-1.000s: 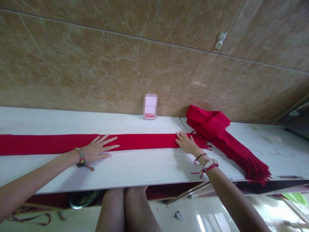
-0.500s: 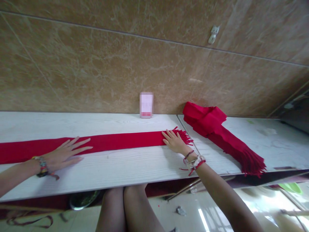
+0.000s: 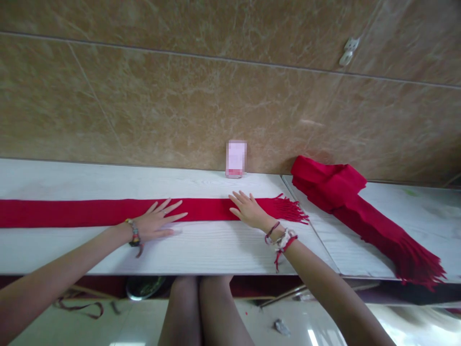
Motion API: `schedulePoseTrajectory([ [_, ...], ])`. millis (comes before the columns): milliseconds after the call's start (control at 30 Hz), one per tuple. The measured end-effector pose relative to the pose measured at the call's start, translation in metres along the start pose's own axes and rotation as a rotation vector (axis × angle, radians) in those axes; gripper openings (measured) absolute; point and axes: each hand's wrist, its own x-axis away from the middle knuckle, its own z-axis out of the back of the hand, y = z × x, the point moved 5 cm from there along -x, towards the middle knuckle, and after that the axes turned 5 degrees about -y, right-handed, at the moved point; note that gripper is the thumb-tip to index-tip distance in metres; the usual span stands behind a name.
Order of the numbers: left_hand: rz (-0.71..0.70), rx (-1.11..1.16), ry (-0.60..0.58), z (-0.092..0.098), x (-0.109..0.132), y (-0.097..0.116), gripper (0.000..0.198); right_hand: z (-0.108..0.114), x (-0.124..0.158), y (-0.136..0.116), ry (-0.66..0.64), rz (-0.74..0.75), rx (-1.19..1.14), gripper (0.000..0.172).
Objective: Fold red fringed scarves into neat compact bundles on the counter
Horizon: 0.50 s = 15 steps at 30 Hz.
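Observation:
A red scarf (image 3: 209, 209) lies flat and long across the white wood-grain table (image 3: 216, 250), its fringe spread near the table's seam. Its left end runs out of view. My left hand (image 3: 156, 222) rests on the scarf with fingers spread, the thumb over the bare tabletop. Farther right, my right hand (image 3: 249, 210) lies on the scarf a little short of the fringe, fingers stretched out. Neither hand grips the cloth. To the right of the seam sits a second red scarf (image 3: 374, 216), loosely folded at the wall, its fringed end hanging at the front edge.
A small blurred pinkish card or box (image 3: 236, 158) leans at the brown marbled wall (image 3: 162, 110). A white cat-shaped hook (image 3: 348, 51) is fixed higher up. Below the table are a metal bowl (image 3: 144, 287), my knees (image 3: 201, 307) and a crumpled scrap (image 3: 281, 327) on the floor.
My left hand has slid right along the scarf, closer to my right hand. My right hand has shifted left, away from the fringe. The view has turned slightly.

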Motion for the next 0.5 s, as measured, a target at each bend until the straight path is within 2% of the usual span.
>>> schedulePoseTrajectory([
  [100,-0.023,0.001,-0.007,0.007,-0.009,0.017,0.057,-0.013,-0.004,-0.002,-0.042,0.035,-0.01,0.046],
  [200,-0.057,0.012,-0.004,0.01,-0.016,0.029,0.058,-0.018,0.0,0.014,-0.044,0.038,-0.004,0.046],
  [333,-0.072,0.039,-0.002,0.014,-0.023,0.041,0.06,-0.016,0.004,0.039,-0.057,0.019,-0.069,0.044],
  [500,-0.067,0.057,0.003,0.019,-0.025,0.046,0.06,-0.004,-0.007,0.052,-0.11,-0.016,-0.108,0.044],
])
